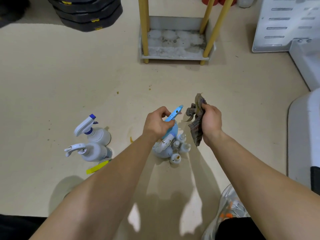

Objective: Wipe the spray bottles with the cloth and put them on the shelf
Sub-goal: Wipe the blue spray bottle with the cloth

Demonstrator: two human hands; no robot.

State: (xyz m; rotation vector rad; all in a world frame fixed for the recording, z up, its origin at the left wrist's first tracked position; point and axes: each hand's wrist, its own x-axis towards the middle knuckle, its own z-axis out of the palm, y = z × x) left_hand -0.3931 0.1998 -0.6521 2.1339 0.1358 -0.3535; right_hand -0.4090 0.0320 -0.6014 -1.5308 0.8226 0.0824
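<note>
My left hand [158,122] grips a light blue spray bottle [174,118] by its neck, held above the floor with the nozzle pointing up and right. Just to its right, my right hand [210,123] grips a crumpled brownish cloth [196,122], a small gap from the bottle. Below my hands a white speckled spray bottle [164,146] and several small white bottles [181,146] stand on the floor. Two white spray bottles [93,144] stand to the left, one with a purple nozzle. The low shelf [175,55] with yellow posts stands ahead, its dusty bottom tier bare.
A yellow strip [97,168] lies on the floor by the left bottles. Stacked black cases [86,13] sit at the back left. A grey slotted panel [284,23] and white furniture [304,132] line the right side. My shoe [228,210] is at the lower right.
</note>
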